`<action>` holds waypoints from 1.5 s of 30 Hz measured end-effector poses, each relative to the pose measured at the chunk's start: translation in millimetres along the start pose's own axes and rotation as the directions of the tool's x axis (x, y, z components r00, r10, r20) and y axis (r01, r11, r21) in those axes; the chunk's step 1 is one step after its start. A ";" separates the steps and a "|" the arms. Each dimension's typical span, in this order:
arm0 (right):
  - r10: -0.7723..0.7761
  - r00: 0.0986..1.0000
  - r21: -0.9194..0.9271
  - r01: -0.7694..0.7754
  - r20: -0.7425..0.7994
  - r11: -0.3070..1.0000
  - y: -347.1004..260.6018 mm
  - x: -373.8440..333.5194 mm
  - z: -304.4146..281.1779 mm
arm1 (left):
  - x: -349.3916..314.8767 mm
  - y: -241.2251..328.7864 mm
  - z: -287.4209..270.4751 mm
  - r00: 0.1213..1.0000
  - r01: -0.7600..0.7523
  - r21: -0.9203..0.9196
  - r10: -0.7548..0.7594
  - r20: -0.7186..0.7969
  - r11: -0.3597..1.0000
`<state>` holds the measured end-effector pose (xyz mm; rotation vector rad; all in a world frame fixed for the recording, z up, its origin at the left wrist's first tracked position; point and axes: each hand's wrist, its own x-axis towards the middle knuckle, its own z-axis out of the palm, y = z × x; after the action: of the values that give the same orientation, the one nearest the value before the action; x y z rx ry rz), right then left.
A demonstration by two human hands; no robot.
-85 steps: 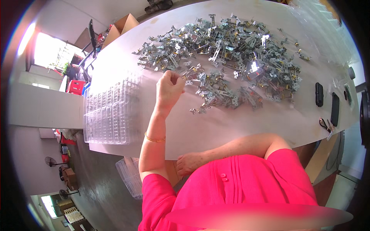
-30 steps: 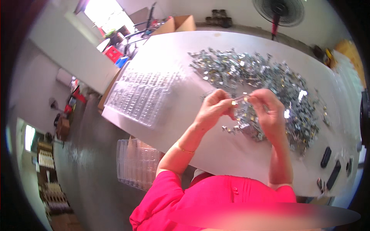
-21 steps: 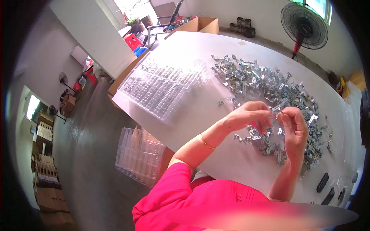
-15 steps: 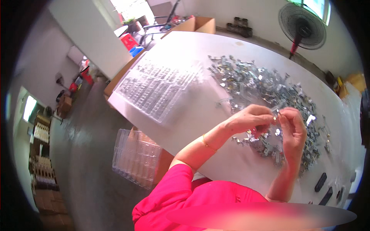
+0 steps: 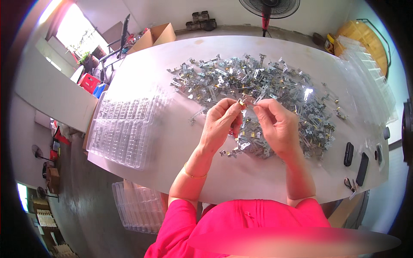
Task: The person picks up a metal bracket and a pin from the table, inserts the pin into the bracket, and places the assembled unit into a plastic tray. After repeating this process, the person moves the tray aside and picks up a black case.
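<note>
Over the near edge of a wide pile of small metal brackets [image 5: 275, 81], both my hands meet. My left hand [image 5: 218, 124] pinches a small brass-and-silver metal part [image 5: 241, 102] between thumb and forefinger. Close beside it, my right hand [image 5: 279, 127] has its thumb and forefinger pressed together at the part's right side; what exactly they grip is too small to make out. Other fingers of my left hand curl underneath, partly hidden. Loose brackets [image 5: 254, 144] lie on the table just below the hands.
A stack of clear plastic trays [image 5: 122, 129] stands at the table's left, with more clear trays [image 5: 140, 206] below the edge. On the right lie black tools [image 5: 362, 168], small pliers [image 5: 350, 185] and clear plastic sheets [image 5: 365, 81]. A fan [image 5: 269, 8] stands beyond the white table [image 5: 193, 178].
My view has swung to the right, so the table sits more squarely ahead. Both hands stay close together at the small metal part, now with the fingertips slightly farther apart.
</note>
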<state>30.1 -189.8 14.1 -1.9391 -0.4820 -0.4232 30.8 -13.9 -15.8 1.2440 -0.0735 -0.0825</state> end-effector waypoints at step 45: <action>0.025 0.997 0.097 -0.017 -0.075 0.995 -4.4 2.1 -6.9 | 0.7 9.2 3.4 0.987 -0.137 -0.042 0.132 -0.094 0.990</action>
<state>29.1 -194.2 21.3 -1.8268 -0.4250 -0.4506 31.4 -14.2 -6.0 1.1896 -0.0763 0.0888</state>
